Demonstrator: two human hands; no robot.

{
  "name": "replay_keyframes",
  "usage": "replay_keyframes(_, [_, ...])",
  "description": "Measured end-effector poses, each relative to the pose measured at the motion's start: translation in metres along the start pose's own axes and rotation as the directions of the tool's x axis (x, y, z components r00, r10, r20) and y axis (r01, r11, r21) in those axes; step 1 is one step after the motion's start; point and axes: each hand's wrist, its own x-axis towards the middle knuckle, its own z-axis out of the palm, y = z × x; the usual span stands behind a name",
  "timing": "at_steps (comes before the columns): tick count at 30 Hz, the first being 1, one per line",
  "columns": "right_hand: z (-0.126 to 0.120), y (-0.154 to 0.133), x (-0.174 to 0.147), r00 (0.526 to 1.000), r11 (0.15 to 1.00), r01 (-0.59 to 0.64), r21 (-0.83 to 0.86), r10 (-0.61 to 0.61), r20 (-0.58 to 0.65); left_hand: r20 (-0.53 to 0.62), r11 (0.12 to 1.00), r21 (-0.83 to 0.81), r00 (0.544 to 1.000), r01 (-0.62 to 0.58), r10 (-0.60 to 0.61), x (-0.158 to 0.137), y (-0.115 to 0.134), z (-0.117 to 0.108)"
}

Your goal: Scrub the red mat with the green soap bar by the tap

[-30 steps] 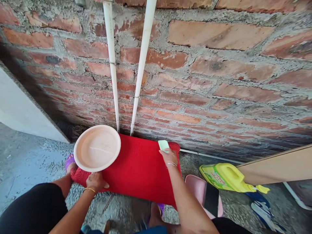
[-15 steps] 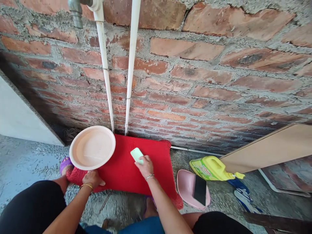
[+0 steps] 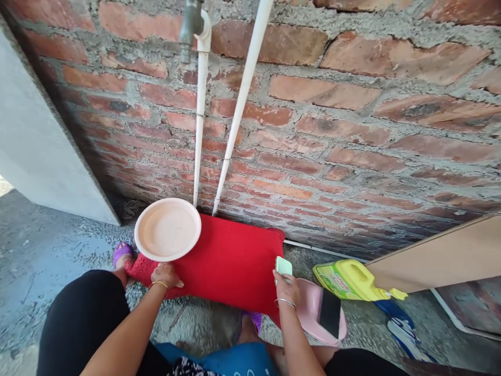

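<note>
In the head view, a red mat with shaggy ends lies spread in front of me. My left hand, a bangle at its wrist, is closed on the mat's near left part, just below a pale pink basin. My right hand grips a flat mint-green rounded block at the mat's right edge. The block's underside is hidden, so I cannot tell its exact kind. Beneath and beside that hand sits a pink scoop-shaped container with a flat black rectangle in it.
A yellow jug lies on its side at right, by a tan board and a blue-and-white slipper. Behind the mat rises a brick wall with white pipes and a tap. A pale slab leans at left.
My right hand has moved right with the mint-green block, from the mat's middle to its right edge by the pink container. The left hand stays by the basin. The view has shifted.
</note>
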Motion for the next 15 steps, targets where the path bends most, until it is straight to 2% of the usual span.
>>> replay_keyframes(2, [0.014, -0.031, -0.020, 0.999, 0.999, 0.005, 0.050, -0.002, -0.045, -0.007, 1.000, -0.008, 1.000, 0.001, -0.001, -0.001, 0.000, 0.000])
replay_keyframes(4, [0.034, -0.071, -0.050, 0.982, 0.976, 0.186, 0.110, -0.188, 0.012, 0.001, 1.000, -0.009, 1.000, 0.001, -0.001, -0.001, -0.001, -0.002])
replay_keyframes(5, [0.043, -0.091, -0.067, 0.950, 0.945, 0.297, 0.140, -0.307, 0.059, 0.008, 1.000, -0.008, 1.000, -0.001, 0.001, -0.002, -0.001, -0.003])
replay_keyframes(7, [0.059, -0.125, -0.099, 0.856, 0.865, 0.470, 0.177, -0.496, 0.149, 0.014, 1.000, -0.003, 1.000, -0.007, 0.007, -0.004, -0.004, -0.005])
replay_keyframes(9, [0.067, -0.146, -0.121, 0.768, 0.799, 0.577, 0.169, -0.602, 0.221, 0.004, 1.000, 0.005, 1.000, -0.026, 0.026, -0.008, -0.006, -0.007])
replay_keyframes(10, [0.068, -0.151, -0.128, 0.741, 0.781, 0.606, 0.153, -0.624, 0.249, -0.006, 0.999, 0.007, 0.999, -0.040, 0.040, -0.010, -0.007, -0.007])
replay_keyframes(12, [0.064, -0.151, -0.130, 0.733, 0.780, 0.615, 0.115, -0.619, 0.280, -0.030, 0.998, 0.009, 0.998, -0.062, 0.062, -0.014, -0.009, -0.007])
replay_keyframes(15, [0.047, -0.132, -0.115, 0.801, 0.838, 0.542, 0.053, -0.535, 0.269, -0.059, 0.997, 0.025, 0.996, -0.069, 0.070, -0.019, -0.008, -0.004])
